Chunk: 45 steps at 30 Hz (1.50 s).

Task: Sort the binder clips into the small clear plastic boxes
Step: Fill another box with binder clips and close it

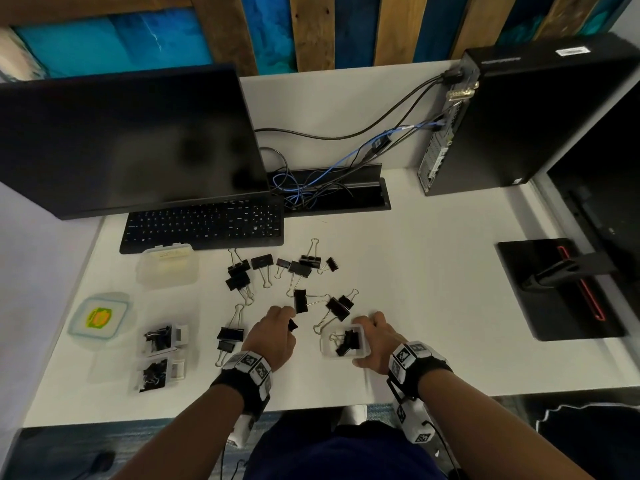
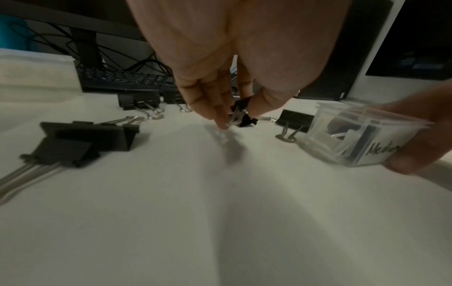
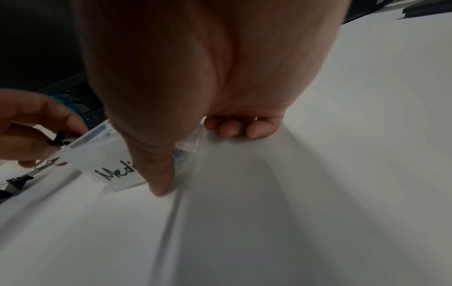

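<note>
From the head view, you are partway through: two small boxes (image 1: 162,355) at your left already hold clips, and the box (image 1: 343,344) under your right hand (image 1: 377,344) holds a few more. A good dozen loose binder clips (image 1: 294,275) lie scattered on the desk (image 1: 433,271) between you and the keyboard (image 1: 204,225), so most of the sorting is left, by my judgement. A larger lidded tub (image 1: 168,266) and a round container with a yellow label (image 1: 100,318) sit at the left edge; cables, a monitor (image 1: 121,140) and a computer tower (image 1: 530,116) stand well behind and should not hinder you.

From the left wrist, your left hand (image 2: 229,81) pinches a small black clip (image 2: 240,114) between thumb and fingertips, just above the desk and near the box, whose label reads "Medium" (partly blurred). Two large clips (image 2: 80,141) lie at the left, out of the path.

From the right wrist, your right hand curls its thumb (image 3: 156,168) and fingers (image 3: 239,127) round the labelled box, steadying it on the desk.
</note>
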Available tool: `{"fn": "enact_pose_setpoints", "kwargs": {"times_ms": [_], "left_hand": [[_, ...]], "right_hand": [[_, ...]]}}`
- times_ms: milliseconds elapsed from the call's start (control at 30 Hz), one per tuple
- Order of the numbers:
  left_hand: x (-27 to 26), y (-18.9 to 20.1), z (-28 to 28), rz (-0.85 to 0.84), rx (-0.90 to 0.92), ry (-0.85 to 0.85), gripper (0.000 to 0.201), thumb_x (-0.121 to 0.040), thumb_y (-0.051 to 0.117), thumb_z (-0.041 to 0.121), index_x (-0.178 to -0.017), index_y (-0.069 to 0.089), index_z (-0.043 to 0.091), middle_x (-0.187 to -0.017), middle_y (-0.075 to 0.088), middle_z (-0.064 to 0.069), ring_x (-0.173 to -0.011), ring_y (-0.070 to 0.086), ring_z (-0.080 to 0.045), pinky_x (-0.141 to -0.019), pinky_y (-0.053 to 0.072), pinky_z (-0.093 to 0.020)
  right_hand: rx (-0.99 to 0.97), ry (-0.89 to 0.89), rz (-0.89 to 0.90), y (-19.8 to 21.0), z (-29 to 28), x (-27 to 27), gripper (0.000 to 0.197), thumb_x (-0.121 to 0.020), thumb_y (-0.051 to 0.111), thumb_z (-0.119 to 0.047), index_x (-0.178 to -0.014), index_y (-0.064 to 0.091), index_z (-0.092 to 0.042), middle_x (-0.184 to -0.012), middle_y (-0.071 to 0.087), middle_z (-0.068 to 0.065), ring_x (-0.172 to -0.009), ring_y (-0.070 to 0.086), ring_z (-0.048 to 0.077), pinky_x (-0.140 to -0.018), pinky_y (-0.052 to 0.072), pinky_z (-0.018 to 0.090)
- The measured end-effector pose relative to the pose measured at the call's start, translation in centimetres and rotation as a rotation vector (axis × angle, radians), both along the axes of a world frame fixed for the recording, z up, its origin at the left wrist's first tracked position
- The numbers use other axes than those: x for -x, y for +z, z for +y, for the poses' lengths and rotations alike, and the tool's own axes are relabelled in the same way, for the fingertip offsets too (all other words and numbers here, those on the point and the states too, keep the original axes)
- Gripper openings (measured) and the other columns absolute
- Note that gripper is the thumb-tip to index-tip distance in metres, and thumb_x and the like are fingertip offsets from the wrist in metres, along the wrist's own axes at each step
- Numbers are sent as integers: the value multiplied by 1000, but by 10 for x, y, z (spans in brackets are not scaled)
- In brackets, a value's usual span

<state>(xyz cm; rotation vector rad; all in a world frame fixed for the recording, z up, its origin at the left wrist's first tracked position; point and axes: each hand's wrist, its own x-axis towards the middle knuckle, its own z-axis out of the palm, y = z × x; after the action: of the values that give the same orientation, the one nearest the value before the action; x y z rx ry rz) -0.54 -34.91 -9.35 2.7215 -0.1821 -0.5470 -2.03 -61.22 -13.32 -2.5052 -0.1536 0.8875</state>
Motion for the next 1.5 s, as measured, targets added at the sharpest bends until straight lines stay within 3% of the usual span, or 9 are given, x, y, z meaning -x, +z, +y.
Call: {"fn": "enact_pose_setpoints", "kwargs": {"times_ms": [100, 333, 533, 633, 867, 1033, 1200, 1367, 1500], "left_hand": [[-4, 5, -11, -9, 95, -37, 43, -88, 49, 9, -130, 47, 19, -129, 45, 0, -98, 59, -21, -84, 51, -32], [-3, 12, -42, -51, 238, -246, 36, -93, 53, 17, -128, 50, 21, -126, 50, 4, -99, 58, -17, -89, 49, -31], [1, 10, -57, -116, 143, -401, 39, -91, 56, 23, -129, 49, 22, -120, 59, 2, -105, 53, -20, -93, 43, -37], [2, 9, -60, -149, 113, -425, 42, -93, 55, 30, -133, 46, 25, -130, 53, 6, -112, 50, -17, -97, 39, -35], [4, 6, -53, -280, 60, -442, 21, -89, 50, 33, -95, 69, 24, -117, 53, 5, -101, 53, -20, -84, 47, -37], [5, 13, -64, -189, -35, -431, 27, -91, 51, 33, -112, 66, 29, -140, 42, 6, -122, 40, -22, -96, 33, -36], [0, 21, -75, -180, -158, -445, 29, -92, 50, 31, -117, 63, 25, -143, 37, 4, -127, 35, -23, -100, 28, -39], [3, 21, -81, -190, -295, -512, 26, -90, 53, 21, -114, 61, 17, -128, 47, -1, -118, 40, -26, -98, 28, -41], [4, 26, -87, -198, -241, -464, 19, -89, 53, 23, -105, 63, 17, -112, 53, 0, -106, 48, -24, -90, 35, -39]], "right_hand": [[5, 0, 2, 0, 1, 0, 87, -72, 77, -47, -143, 28, -31, -141, 24, 6, -121, 51, 33, -99, 49, 44], [20, -7, -13, 0, 2, 1, 86, -72, 76, -49, -141, 28, -32, -137, 25, 3, -118, 52, 31, -94, 49, 42], [17, -16, -16, 0, 3, 2, 82, -72, 76, -48, -137, 30, -34, -134, 27, 1, -117, 52, 28, -93, 49, 43], [24, -15, -21, 0, 3, 2, 81, -72, 76, -47, -138, 30, -33, -134, 27, 1, -117, 52, 28, -92, 49, 43], [6, -10, -36, -1, 2, 2, 80, -70, 75, -48, -136, 32, -32, -129, 28, 1, -112, 54, 29, -89, 52, 42], [3, -7, -36, -2, 2, 2, 79, -70, 75, -47, -135, 33, -32, -129, 28, 1, -110, 54, 29, -89, 52, 42], [-2, -21, -40, -2, 2, 2, 81, -71, 75, -47, -137, 32, -31, -132, 28, 2, -112, 55, 29, -90, 51, 41], [5, -11, -41, -2, 2, 2, 83, -71, 76, -47, -139, 31, -32, -131, 28, 2, -112, 54, 28, -90, 51, 41], [5, -5, -48, -3, 2, 2, 81, -70, 76, -47, -137, 32, -33, -127, 29, 1, -110, 54, 28, -88, 52, 41]]}}
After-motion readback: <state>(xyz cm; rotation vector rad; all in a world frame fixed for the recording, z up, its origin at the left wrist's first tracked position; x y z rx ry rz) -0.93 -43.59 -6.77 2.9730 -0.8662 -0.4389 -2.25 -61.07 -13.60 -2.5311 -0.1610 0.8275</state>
